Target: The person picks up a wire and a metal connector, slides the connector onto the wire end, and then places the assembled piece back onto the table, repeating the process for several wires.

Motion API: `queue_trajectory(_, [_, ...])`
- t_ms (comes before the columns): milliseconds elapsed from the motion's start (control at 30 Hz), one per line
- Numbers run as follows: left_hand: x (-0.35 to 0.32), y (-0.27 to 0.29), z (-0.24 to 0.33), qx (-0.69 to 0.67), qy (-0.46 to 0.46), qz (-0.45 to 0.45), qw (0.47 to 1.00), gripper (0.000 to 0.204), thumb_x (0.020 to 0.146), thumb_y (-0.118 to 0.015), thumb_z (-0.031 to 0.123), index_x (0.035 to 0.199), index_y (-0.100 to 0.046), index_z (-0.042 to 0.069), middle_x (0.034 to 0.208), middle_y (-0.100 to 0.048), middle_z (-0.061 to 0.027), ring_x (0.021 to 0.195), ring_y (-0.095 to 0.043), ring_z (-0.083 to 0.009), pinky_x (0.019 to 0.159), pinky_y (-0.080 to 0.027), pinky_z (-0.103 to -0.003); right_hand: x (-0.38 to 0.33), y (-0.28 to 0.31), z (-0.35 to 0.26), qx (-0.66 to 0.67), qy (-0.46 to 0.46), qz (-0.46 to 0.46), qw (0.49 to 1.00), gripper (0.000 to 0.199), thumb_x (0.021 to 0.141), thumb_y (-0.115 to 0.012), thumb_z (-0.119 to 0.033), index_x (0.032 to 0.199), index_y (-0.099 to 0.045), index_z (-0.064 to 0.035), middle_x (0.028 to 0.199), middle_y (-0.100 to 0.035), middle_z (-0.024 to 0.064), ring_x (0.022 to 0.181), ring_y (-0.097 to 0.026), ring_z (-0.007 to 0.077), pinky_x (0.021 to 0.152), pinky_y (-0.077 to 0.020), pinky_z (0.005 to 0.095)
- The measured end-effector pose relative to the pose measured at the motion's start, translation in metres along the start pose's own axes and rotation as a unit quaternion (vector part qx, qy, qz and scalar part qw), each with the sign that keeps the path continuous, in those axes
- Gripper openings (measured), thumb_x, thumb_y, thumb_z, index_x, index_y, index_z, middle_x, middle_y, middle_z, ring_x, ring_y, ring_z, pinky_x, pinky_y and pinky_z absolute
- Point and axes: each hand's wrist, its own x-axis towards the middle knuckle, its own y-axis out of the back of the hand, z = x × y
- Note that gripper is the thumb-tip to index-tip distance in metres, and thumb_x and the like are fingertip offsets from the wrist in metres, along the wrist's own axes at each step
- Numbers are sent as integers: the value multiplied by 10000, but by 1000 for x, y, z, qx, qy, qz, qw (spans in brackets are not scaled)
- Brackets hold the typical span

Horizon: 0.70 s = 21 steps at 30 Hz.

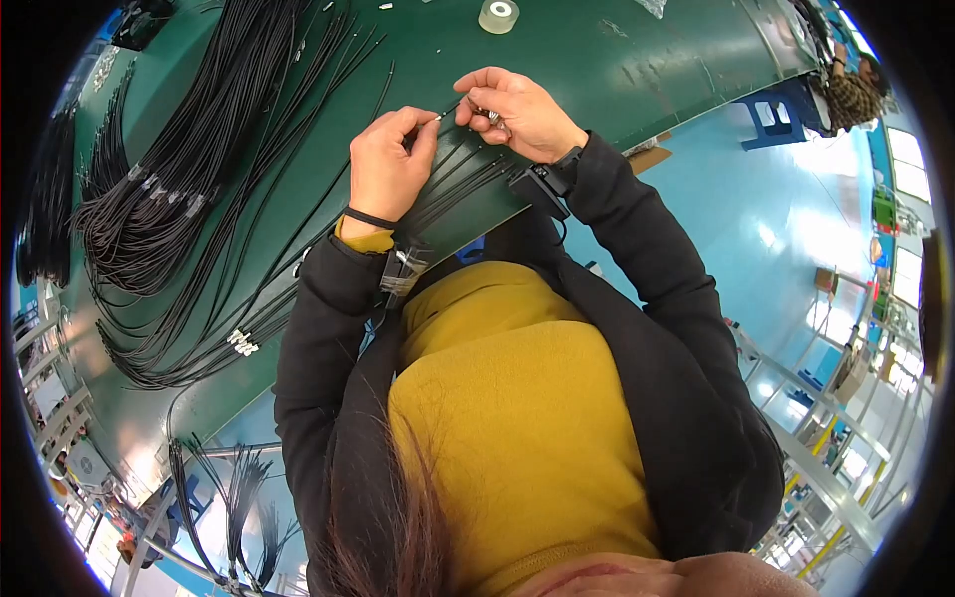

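Over the green table [637, 70], my left hand [386, 167] pinches a thin black cable near its pale-tipped end [444, 114] between thumb and forefinger. My right hand [519, 117] is just to the right, its thumb and forefinger close to that tip. Small shiny metal pieces [492, 118] sit in its curled lower fingers; their exact kind is too small to make out. Below both hands, several loose black cables [468, 181] lie side by side toward the table's near edge. More cables run to the left, with small white pieces [241, 342] on them.
Thick bundles of black cable [189, 149] cover the table's left part. A tape roll [498, 15] stands at the far side. More cables [244, 497] hang below the table at lower left. Beyond the right end are a blue stool [772, 123] and another person [858, 95].
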Motion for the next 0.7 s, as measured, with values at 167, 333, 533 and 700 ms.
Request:
queue_trajectory(167, [0, 1, 1, 4, -8, -2, 1000, 38, 789, -646, 48, 822, -642, 30, 682, -593, -93, 569, -565, -177, 534, -447, -283, 1, 1, -1, -20, -7, -26, 999, 224, 962, -476, -140, 1115, -477, 24, 848, -579, 96, 643, -463, 77, 471, -361, 179])
queue_trajectory(333, [-4, -1, 2, 23, -53, -3, 998, 51, 775, -648, 45, 825, -635, 42, 682, -585, -96, 573, -573, -220, 526, -451, -311, 4, 1, 4, 2, 1, 8, 1000, 210, 963, -481, -133, 1112, -473, 15, 854, -583, 87, 638, -455, 66, 470, -361, 174])
queue_trajectory(533, [-7, -4, 1, 75, -86, -8, 993, 51, 765, -647, 62, 805, -615, 69, 662, -558, -97, 582, -566, -284, 516, -446, -364, 2, -8, 4, -41, 22, 39, 998, 187, 963, -476, -116, 1103, -479, 8, 902, -603, 105, 634, -452, 55, 479, -369, 169])
queue_trajectory(700, [-7, -5, 1, 85, -81, -8, 993, 50, 770, -641, 75, 770, -591, 73, 655, -548, -97, 589, -565, -298, 514, -443, -379, 2, -14, 6, -72, 32, 53, 995, 176, 960, -472, -105, 1098, -484, 4, 934, -619, 113, 638, -456, 52, 492, -379, 165])
